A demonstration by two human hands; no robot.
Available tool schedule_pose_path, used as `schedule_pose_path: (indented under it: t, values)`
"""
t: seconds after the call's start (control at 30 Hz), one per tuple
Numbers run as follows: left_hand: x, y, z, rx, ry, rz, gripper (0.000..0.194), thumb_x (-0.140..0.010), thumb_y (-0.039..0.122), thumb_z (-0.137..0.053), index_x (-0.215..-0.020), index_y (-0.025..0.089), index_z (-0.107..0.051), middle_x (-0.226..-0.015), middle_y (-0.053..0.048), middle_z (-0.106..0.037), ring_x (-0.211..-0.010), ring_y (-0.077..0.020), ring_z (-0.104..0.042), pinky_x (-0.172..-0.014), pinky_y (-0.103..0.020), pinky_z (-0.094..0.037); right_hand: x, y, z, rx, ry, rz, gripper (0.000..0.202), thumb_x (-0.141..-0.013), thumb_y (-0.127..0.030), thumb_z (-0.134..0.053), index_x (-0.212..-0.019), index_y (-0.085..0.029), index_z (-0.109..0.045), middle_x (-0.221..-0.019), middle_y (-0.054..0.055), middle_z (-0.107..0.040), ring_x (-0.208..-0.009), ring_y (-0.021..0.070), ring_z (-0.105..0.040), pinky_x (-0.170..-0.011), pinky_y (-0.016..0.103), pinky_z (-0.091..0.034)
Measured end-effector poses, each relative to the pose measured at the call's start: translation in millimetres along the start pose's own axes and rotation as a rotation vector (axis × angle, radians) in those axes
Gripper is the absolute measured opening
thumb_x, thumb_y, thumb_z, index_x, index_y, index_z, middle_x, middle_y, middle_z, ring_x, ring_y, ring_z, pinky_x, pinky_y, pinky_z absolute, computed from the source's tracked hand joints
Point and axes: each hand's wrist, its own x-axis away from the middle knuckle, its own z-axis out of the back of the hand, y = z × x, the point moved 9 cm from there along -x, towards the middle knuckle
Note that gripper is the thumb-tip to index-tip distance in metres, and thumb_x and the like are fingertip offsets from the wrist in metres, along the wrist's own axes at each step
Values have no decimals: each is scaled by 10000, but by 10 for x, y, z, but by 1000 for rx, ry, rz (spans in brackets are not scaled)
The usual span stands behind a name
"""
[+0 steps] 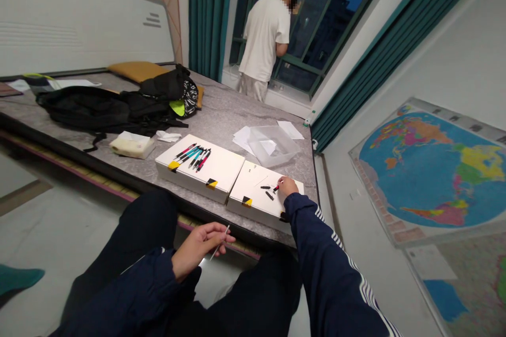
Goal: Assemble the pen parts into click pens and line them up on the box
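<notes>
Nearest the camera are the wearer's dark trouser legs (253, 292) and navy sleeves (328, 258). Between the knees, short of the grey surface's front edge, hangs the left hand (202, 245). It pinches a slender pale rod (220, 243) between thumb and fingers; the rod's long axis slants, upper end leaning rightward and away from the body, roughly toward the right white box (241, 193).

Beyond, the right hand (288, 188) reaches over that box, fingertips at a black-and-red piece (275, 188). Whether they grip it or merely touch it cannot be told. Two loose black pieces lie immediately left of these fingertips: the upper piece (265, 187) runs nearly crosswise, the lower piece (269, 195) slopes down to the right. The right hand is plainly nearer to all three; the left hand, with the rod, is well apart from them and closer to the body.

On the adjoining left white box (221, 168), a row of pens (193, 157) lies slanted, side by side. Behind stand a tissue pack (132, 145) and a clear bin (272, 146); farther off, a black backpack (90, 108) and, by the window, another person (264, 37).
</notes>
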Motion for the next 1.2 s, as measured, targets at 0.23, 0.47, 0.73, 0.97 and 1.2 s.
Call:
schedule_pose_path:
  t: [0.23,0.47,0.73,0.97,1.2]
  values:
    - [3,60,116,22,-10,-18,383,-733,472,-795,-858,168,-599,-899,-124,-796,-656,-173,-671,-611,-271,-463,-59,-35,-89,-51,-67,-25,227,-947,-328,-602,-1079,-147,-632,-1068,63,-656,-904,182,-650,-801,375,-555]
    - [25,85,175,13,-13,-31,398,-739,486,-787,-870,170,-583,-884,-118,-798,-625,-157,-657,-594,-258,-444,-48,10,-37,-252,-69,-116,227,-943,-314,-608,-1094,-145,-626,-1077,62,-651,-908,184,-649,-794,374,-558]
    - [10,115,235,2,5,-16,412,-747,507,-771,-891,182,-565,-945,-127,-797,-705,-178,-673,-585,-248,-451,338,-105,277,-737,14,-184,350,-879,-382,-650,-1131,-157,-556,-844,2,-661,-616,121,-628,-516,225,-493]
    - [12,210,119,28,-32,-54,402,-781,506,-743,-922,175,-563,-991,-137,-789,-711,-171,-665,-629,-268,-486,1158,-631,575,-1055,43,-44,515,-757,-471,-711,-1177,-202,-586,-912,35,-683,-754,158,-653,-572,227,-489]
    - [-65,771,-60,39,-65,-213,328,-846,441,-705,-980,170,-576,-1017,-128,-778,-746,-167,-678,-629,-252,-490,2050,-1232,698,-1385,31,45,417,-753,-368,-782,-1117,-226,-637,-891,7,-652,-808,148,-623,-652,235,-504]
